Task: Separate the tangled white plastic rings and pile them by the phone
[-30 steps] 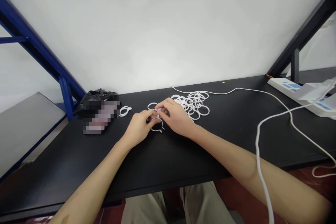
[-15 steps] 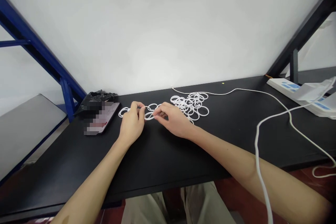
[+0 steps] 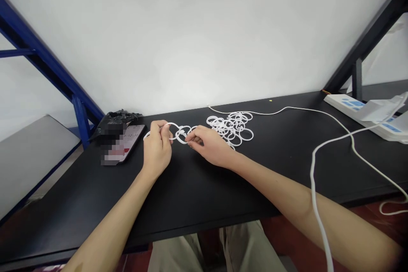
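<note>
My left hand (image 3: 157, 148) is closed in a pinch on a white plastic ring (image 3: 168, 129) at the left end of a short chain of linked rings (image 3: 181, 134). My right hand (image 3: 208, 145) pinches the chain's right end. The chain is lifted a little off the black table (image 3: 197, 182). A loose pile of white rings (image 3: 232, 127) lies just right of my right hand, toward the wall.
A phone (image 3: 123, 143) lies left of my left hand, next to a crumpled black bag (image 3: 118, 117). A white cable (image 3: 331, 136) loops across the table's right side and hangs off the front edge. A white power strip (image 3: 363, 114) sits at the far right. A blue frame (image 3: 47, 72) stands on the left.
Both hands have moved left and away from me with the rings. My left hand has taken hold of the ring that lay near the phone, and the linked rings now stretch between both hands.
</note>
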{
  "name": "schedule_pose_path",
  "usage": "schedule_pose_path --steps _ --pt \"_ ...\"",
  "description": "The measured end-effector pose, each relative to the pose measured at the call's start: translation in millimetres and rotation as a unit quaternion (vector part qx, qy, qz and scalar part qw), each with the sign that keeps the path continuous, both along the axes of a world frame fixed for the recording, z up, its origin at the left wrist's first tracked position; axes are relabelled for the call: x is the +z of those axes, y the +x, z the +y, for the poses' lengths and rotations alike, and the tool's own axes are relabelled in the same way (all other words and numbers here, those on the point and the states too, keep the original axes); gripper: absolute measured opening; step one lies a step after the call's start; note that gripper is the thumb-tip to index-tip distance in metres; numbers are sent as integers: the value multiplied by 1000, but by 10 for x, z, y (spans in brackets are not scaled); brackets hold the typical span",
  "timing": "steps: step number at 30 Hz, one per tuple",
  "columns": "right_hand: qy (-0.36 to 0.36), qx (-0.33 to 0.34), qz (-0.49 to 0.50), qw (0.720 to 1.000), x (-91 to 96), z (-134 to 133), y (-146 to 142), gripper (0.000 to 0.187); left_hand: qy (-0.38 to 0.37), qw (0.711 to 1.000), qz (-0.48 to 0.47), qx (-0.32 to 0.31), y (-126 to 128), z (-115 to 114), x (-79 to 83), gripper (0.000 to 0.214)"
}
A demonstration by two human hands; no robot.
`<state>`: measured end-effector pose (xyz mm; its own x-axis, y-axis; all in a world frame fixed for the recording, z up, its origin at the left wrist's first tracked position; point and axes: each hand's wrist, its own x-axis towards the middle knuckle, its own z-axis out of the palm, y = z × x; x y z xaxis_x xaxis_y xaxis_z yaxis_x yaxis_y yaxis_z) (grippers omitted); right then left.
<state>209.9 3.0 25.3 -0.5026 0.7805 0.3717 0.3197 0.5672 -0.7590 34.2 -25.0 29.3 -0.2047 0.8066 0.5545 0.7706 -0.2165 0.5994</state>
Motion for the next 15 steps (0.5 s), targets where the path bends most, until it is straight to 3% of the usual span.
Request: schedule_pose_path --steps 7,11,15 --pt "66 76 -32 994 10 -53 -8 13 4 997 -80 -8 30 -6 -2 18" --pt "84 70 -41 993 23 -70 -22 14 -25 985 -168 -25 27 48 -45 20" --pt "75 53 -56 994 40 -79 -30 14 -40 982 -184 -16 21 90 -81 19"
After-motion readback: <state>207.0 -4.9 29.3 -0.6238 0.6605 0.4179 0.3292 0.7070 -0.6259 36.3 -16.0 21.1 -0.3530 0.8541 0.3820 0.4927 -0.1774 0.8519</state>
